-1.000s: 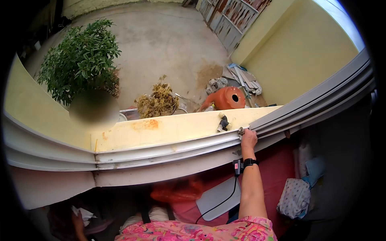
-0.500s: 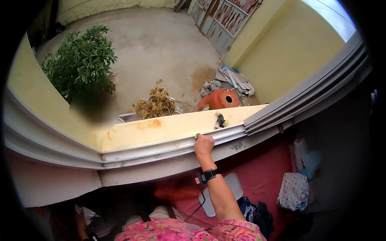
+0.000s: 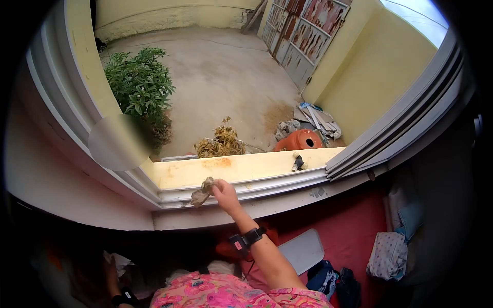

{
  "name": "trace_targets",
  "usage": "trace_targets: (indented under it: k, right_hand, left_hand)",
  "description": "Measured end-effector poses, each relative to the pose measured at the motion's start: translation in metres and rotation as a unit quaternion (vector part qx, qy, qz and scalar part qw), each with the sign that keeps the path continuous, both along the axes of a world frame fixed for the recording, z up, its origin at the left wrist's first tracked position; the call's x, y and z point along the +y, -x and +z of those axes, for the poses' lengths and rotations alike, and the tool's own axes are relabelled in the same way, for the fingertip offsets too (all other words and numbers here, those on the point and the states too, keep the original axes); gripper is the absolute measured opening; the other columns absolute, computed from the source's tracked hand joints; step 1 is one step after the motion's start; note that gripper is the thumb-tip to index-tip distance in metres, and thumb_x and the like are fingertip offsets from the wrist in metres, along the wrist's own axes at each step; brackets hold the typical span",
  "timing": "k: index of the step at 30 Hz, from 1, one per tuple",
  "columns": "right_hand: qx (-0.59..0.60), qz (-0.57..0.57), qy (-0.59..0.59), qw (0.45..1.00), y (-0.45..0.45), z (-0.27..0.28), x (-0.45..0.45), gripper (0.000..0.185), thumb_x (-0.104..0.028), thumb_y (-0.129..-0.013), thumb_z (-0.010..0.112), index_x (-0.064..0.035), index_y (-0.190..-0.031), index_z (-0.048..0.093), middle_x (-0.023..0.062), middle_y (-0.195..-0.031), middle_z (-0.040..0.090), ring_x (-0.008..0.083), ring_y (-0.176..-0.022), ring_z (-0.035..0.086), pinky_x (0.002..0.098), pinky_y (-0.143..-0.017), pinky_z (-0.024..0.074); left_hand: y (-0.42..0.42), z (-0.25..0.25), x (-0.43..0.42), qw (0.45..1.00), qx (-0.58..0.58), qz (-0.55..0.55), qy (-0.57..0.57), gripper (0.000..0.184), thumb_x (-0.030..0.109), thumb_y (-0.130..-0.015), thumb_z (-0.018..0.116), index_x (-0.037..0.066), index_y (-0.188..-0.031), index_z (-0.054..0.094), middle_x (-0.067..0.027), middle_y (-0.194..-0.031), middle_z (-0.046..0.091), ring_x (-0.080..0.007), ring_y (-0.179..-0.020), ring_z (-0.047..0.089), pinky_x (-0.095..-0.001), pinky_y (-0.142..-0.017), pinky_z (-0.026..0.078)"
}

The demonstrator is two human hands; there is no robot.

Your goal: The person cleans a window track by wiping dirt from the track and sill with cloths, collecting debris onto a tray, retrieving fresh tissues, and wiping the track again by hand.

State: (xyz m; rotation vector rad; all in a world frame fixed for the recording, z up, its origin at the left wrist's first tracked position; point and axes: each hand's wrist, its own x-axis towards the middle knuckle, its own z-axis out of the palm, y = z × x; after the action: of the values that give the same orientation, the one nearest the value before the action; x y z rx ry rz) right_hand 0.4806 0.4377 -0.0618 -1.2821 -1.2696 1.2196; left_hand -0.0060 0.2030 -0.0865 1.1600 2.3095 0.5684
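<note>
My right hand is closed on a crumpled, dirty grey-brown rag, which hangs from the fingers over the left part of the white window track. The rag appears to touch or nearly touch the track. Low in the dark left corner, my left hand is next to a crumpled white cloth or paper and seems to grip it. Shadow hides part of those fingers. A small black and cream fitting lies on the yellow outer sill, right of my right hand.
Sliding window panes are stacked at the right. Below the sill, a red cover bears a grey-white board, dark clothing and a spotted bundle. Outside are dry plants, a green bush and an orange vessel.
My right hand has moved left along the track and lifted back, with the rag now showing much more. The camera view has shifted left. My left hand stays low beside the white thing.
</note>
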Motion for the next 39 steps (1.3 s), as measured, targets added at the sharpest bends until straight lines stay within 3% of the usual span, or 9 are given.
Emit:
trace_targets:
  k: [5,10,13,16,19,26,32,35,39]
  right_hand:
    - [0.331,-0.063,0.069,0.939,-0.055,0.021,-0.031,0.032,0.002,-0.087,0.037,-0.0087,-0.117,0.041,0.0079,-0.106,0.053,0.0192,-0.096,0.055,0.0392,-0.082,0.0483]
    - [0.396,-0.128,0.086,0.905,-0.098,0.012,-0.049,0.039,0.010,-0.081,0.037,-0.0093,-0.114,0.043,0.0091,-0.105,0.052,0.0227,-0.095,0.054,0.0419,-0.086,0.0463]
    - [0.345,-0.152,0.052,0.925,-0.121,-0.009,-0.050,0.032,0.008,-0.079,0.043,-0.0080,-0.105,0.050,0.0063,-0.100,0.053,0.0190,-0.089,0.055,0.0362,-0.082,0.0470]
    - [-0.197,-0.187,-0.091,0.958,-0.137,-0.025,-0.042,0.023,0.003,-0.070,0.053,-0.0041,-0.092,0.055,0.0103,-0.093,0.054,0.0237,-0.088,0.053,0.0332,-0.075,0.0442]
    - [-0.387,-0.163,-0.189,0.888,-0.139,-0.019,-0.039,0.025,0.001,-0.066,0.057,-0.0039,-0.090,0.054,0.0111,-0.089,0.054,0.0270,-0.083,0.053,0.0350,-0.074,0.0443]
    - [-0.544,-0.082,-0.126,0.825,-0.111,0.031,-0.041,0.030,-0.008,-0.060,0.066,-0.0047,-0.085,0.050,0.0125,-0.085,0.052,0.0321,-0.084,0.050,0.0400,-0.074,0.0432]
    - [-0.472,0.021,-0.058,0.879,-0.152,0.021,-0.021,0.035,-0.005,-0.059,0.069,-0.0051,-0.087,0.048,0.0136,-0.085,0.050,0.0340,-0.083,0.050,0.0401,-0.072,0.0437]
    - [-0.400,-0.062,-0.102,0.909,-0.186,0.044,-0.024,0.035,-0.003,-0.059,0.068,-0.0048,-0.088,0.047,0.0143,-0.087,0.049,0.0349,-0.084,0.050,0.0398,-0.072,0.0434]
    - [-0.518,-0.180,-0.126,0.827,-0.262,0.058,-0.027,0.033,0.000,-0.060,0.067,-0.0054,-0.087,0.049,0.0145,-0.091,0.048,0.0343,-0.085,0.050,0.0391,-0.074,0.0434]
  left_hand:
    - [-0.021,0.020,-0.010,0.994,-0.084,0.071,-0.025,0.056,0.028,-0.087,0.049,-0.003,-0.130,0.030,-0.0179,-0.134,0.035,-0.0263,-0.122,0.035,-0.0309,-0.099,0.027]
    - [-0.009,0.004,-0.018,0.991,-0.102,0.085,0.001,0.055,0.028,-0.087,0.050,-0.004,-0.129,0.033,-0.0185,-0.130,0.039,-0.0276,-0.119,0.039,-0.0314,-0.097,0.030]
    - [-0.008,0.002,-0.022,0.989,-0.120,0.084,0.002,0.055,0.028,-0.087,0.049,-0.005,-0.128,0.032,-0.0193,-0.131,0.038,-0.0279,-0.120,0.037,-0.0312,-0.098,0.028]
    - [-0.009,-0.003,-0.024,0.989,-0.113,0.087,-0.038,0.053,0.027,-0.087,0.050,-0.006,-0.125,0.036,-0.0196,-0.125,0.044,-0.0275,-0.115,0.043,-0.0315,-0.094,0.032]
    - [-0.009,-0.008,-0.027,0.989,-0.100,0.093,-0.066,0.050,0.026,-0.086,0.052,-0.006,-0.122,0.039,-0.0189,-0.121,0.048,-0.0264,-0.110,0.047,-0.0318,-0.092,0.035]
    - [-0.009,-0.004,-0.031,0.990,-0.086,0.095,-0.057,0.051,0.024,-0.086,0.052,-0.006,-0.125,0.037,-0.0197,-0.125,0.044,-0.0270,-0.114,0.043,-0.0319,-0.095,0.032]
    - [0.026,-0.040,-0.048,0.992,-0.060,0.092,-0.058,0.055,0.025,-0.086,0.051,-0.006,-0.127,0.032,-0.0213,-0.129,0.039,-0.0289,-0.119,0.038,-0.0328,-0.098,0.028]
    - [0.050,-0.071,-0.062,0.995,-0.034,0.084,-0.038,0.056,0.026,-0.086,0.051,-0.006,-0.128,0.031,-0.0216,-0.131,0.037,-0.0291,-0.121,0.037,-0.0329,-0.099,0.027]
    - [0.051,-0.068,-0.065,0.994,-0.054,0.091,-0.017,0.055,0.026,-0.087,0.051,-0.006,-0.127,0.032,-0.0216,-0.130,0.038,-0.0296,-0.120,0.037,-0.0331,-0.099,0.028]
